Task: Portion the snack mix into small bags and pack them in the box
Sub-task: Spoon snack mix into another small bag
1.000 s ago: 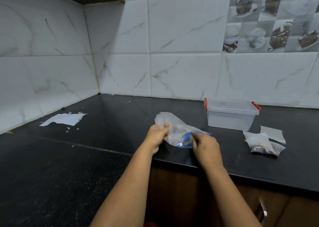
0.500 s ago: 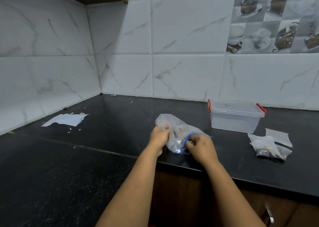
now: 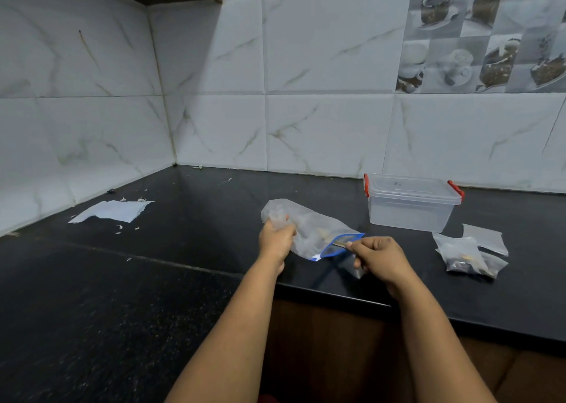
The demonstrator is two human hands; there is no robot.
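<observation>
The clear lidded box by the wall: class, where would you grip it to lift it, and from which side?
Grip the box by its two short ends, under the red clips, coming from above. The lid is shut, so its rim gives no edge to pinch, and both ends stand free of neighbours.

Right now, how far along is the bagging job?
Done: a few small bags lie filled right of the box. In hand: left hand grips the big zip bag by its bottom; right hand pinches something at its blue mouth and holds another small bag underneath. Left: the lidded box looks empty, nothing packed.
</observation>
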